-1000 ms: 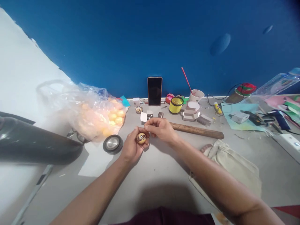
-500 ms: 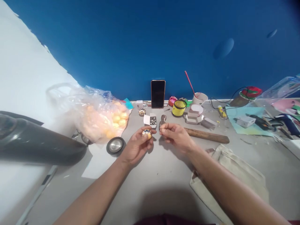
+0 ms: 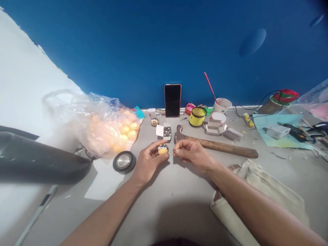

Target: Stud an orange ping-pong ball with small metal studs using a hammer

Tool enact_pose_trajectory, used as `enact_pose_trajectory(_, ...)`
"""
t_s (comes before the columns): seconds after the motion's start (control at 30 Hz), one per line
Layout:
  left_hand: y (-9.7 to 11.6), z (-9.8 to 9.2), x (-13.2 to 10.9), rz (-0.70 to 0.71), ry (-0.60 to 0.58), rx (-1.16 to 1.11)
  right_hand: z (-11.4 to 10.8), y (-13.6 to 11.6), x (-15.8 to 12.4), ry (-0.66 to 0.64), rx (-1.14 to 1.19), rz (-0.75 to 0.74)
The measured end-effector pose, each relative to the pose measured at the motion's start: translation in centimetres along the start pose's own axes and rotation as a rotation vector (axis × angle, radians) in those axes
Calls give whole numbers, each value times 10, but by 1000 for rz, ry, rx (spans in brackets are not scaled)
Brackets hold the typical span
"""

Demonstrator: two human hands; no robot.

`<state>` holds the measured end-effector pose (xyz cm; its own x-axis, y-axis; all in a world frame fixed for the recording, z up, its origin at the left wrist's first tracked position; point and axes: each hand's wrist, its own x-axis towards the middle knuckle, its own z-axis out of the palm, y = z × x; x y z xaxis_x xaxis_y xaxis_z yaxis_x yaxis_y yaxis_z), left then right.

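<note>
My left hand [image 3: 148, 163] holds a small yellow-orange ball [image 3: 163, 150] between thumb and fingers. Shiny dark and silver studs cover the ball's upper part. To its right, my right hand [image 3: 191, 153] is closed in a pinch, its fingertips close to the ball but apart from it. Whatever sits in that pinch is too small to name. Just beyond the hands stands an open white box [image 3: 167, 132] of small shiny metal pieces. A hammer [image 3: 220, 145] with a wooden handle lies behind my right hand. Farther back rests another studded ball [image 3: 154, 121].
A clear plastic bag [image 3: 102, 126] of orange balls lies at the left, near a round black-and-silver lid [image 3: 124, 161]. A phone [image 3: 172, 100] leans against the blue wall. Yellow tape [image 3: 197, 117], a white cup [image 3: 222, 105] and cardboard boxes stand back right. Beige cloth [image 3: 266, 191] lies under my right forearm.
My left hand has turned the ball a little, and its thumb has shifted lower. My right hand's pinch has moved slightly down and toward the ball. The camera view has shifted a little.
</note>
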<state>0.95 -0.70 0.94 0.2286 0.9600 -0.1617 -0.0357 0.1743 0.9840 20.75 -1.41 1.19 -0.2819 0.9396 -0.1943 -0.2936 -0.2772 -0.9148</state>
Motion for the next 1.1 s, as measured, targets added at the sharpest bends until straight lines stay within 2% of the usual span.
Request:
enact_pose_trajectory(0.2, 6, 3, -9, 86, -40, 123, 3, -2, -1, 30, -23, -12)
enact_pose_trajectory(0.47, 2, 6, -12, 168, 32, 163, 5, -2, -2, 19, -37, -46)
enact_pose_trajectory(0.77, 3, 9, -16, 319, 25, 260, 6, -1, -4, 36, -37, -47)
enact_pose_trajectory(1.1, 2, 8, -17, 388, 34, 338, 4, 3, -2, 20, 36, 47)
